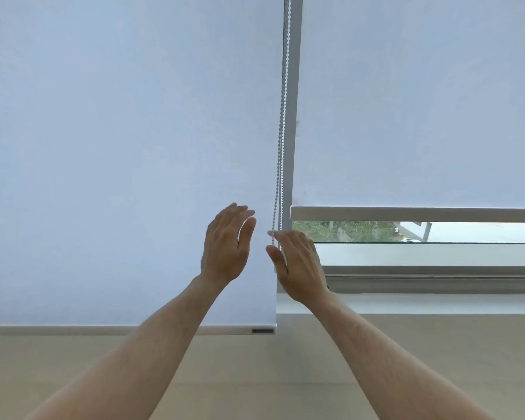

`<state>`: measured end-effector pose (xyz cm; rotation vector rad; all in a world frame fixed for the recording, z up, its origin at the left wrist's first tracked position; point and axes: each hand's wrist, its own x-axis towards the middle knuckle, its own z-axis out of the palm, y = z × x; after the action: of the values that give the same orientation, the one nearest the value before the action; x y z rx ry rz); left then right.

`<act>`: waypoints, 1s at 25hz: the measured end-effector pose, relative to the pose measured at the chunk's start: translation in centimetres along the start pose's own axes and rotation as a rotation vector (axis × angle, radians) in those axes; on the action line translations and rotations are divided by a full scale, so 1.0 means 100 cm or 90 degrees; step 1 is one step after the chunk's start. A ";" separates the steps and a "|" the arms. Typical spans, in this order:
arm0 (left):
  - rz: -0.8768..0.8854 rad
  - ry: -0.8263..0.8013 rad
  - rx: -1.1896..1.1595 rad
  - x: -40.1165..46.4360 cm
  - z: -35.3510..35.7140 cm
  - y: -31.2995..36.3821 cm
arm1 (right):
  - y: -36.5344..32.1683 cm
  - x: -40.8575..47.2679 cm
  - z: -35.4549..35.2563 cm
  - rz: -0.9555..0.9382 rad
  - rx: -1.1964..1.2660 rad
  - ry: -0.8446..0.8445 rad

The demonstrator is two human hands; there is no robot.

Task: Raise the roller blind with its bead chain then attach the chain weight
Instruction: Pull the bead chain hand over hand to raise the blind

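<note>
A pale roller blind (119,147) covers the left window down to its bottom bar (225,329) near the sill. A white bead chain (281,131) hangs in two strands along the grey window frame between the two blinds. My left hand (226,247) is raised in front of the left blind, fingers apart, holding nothing, a little left of the chain. My right hand (297,262) is open beside the chain's lower part, its fingertips touching the strands, which pass behind the hand. I see no chain weight.
A second roller blind (422,101) on the right is partly raised, its bottom bar (415,214) above a strip of window showing greenery. A white sill (437,303) runs below, with a beige wall underneath.
</note>
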<state>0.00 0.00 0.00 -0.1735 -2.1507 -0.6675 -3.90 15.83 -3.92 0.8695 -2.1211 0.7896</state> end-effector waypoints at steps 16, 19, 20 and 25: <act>-0.063 0.003 -0.302 0.013 0.002 0.035 | 0.002 -0.007 0.000 0.093 0.237 -0.094; -0.069 0.004 -0.291 0.007 0.007 0.034 | 0.003 0.009 -0.018 0.176 0.326 0.040; -0.069 0.005 -0.291 0.005 0.007 0.035 | 0.001 0.017 -0.024 0.192 0.346 0.069; -0.013 -0.011 -0.284 -0.010 0.021 0.041 | -0.019 0.064 -0.051 0.147 0.417 0.101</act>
<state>0.56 4.66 -0.14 -0.3954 -1.9929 -1.1545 -3.97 16.27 4.50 0.8474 -1.8526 1.6720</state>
